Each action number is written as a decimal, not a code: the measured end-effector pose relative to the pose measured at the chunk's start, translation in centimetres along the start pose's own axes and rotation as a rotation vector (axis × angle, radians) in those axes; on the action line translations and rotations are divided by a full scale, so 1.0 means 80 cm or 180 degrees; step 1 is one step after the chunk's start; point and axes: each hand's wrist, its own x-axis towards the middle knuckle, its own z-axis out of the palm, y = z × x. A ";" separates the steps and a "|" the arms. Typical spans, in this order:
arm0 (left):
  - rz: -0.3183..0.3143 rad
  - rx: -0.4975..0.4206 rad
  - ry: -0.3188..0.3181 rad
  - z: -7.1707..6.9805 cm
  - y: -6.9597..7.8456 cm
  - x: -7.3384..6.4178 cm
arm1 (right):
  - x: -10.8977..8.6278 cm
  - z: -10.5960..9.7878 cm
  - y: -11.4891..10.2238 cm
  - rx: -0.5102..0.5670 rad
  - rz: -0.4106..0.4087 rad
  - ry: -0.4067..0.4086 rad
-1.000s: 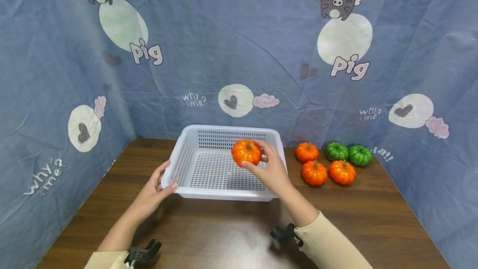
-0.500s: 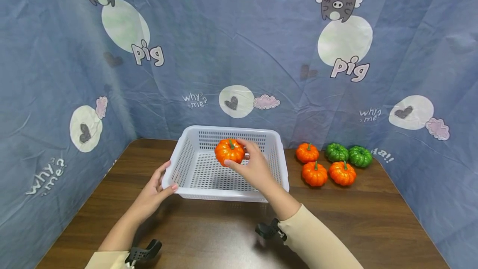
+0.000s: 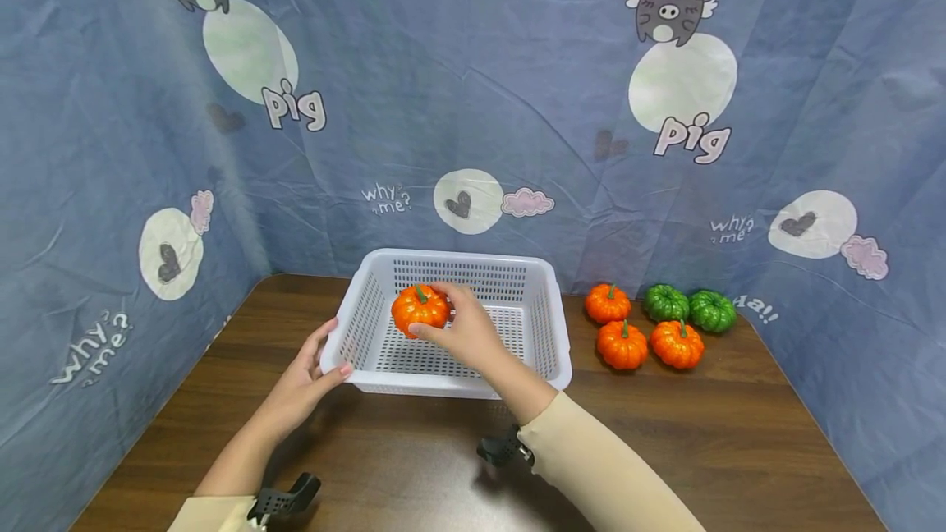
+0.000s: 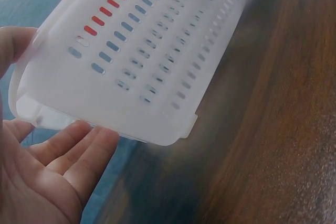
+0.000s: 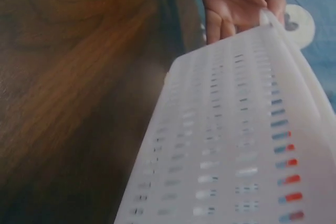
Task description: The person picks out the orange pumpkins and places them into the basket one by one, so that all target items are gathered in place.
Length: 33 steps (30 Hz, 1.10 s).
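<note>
With thumb and fingers, my right hand (image 3: pixel 469 333) grips an orange mini pumpkin (image 3: pixel 415 314) with a green stem, held over the left half of a white perforated plastic basket (image 3: pixel 443 387). My left hand (image 3: pixel 299 380) holds the basket's near left corner, thumb on the rim and fingers along the outside of the end. In the left wrist view the fingertips (image 4: pixel 107 137) touch the basket's end wall. Orange shows through the slots of the basket wall (image 5: pixel 215 124) in the right wrist view, where the right hand itself is hidden.
Right of the basket stand three more orange pumpkins (image 3: pixel 622 345) and two green pumpkins (image 3: pixel 713 310), close together on the brown wooden table (image 3: pixel 414 466). A blue printed cloth (image 3: pixel 473 89) hangs behind and at both sides.
My right hand has carried the orange pumpkin leftward across the basket, from its right half to its left half, and slightly lower. The left hand keeps its place on the corner.
</note>
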 end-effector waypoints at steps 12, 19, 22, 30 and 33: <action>0.0050 -0.0061 -0.0007 0.000 -0.003 0.001 | 0.011 0.018 -0.012 -0.0343 0.0092 -0.0213; 0.0078 -0.0106 -0.0020 -0.001 -0.004 0.000 | 0.020 0.031 -0.015 -0.0496 0.0201 -0.0485; 0.0086 -0.0083 -0.0021 -0.001 -0.004 0.001 | 0.023 0.034 -0.018 -0.0591 0.0264 -0.0574; 0.0076 -0.0048 -0.0019 -0.002 -0.004 0.001 | 0.033 0.046 -0.016 -0.0622 0.0499 -0.0807; 0.0057 -0.0047 -0.0023 -0.002 -0.005 0.001 | 0.034 0.053 -0.010 -0.0666 0.0574 -0.0871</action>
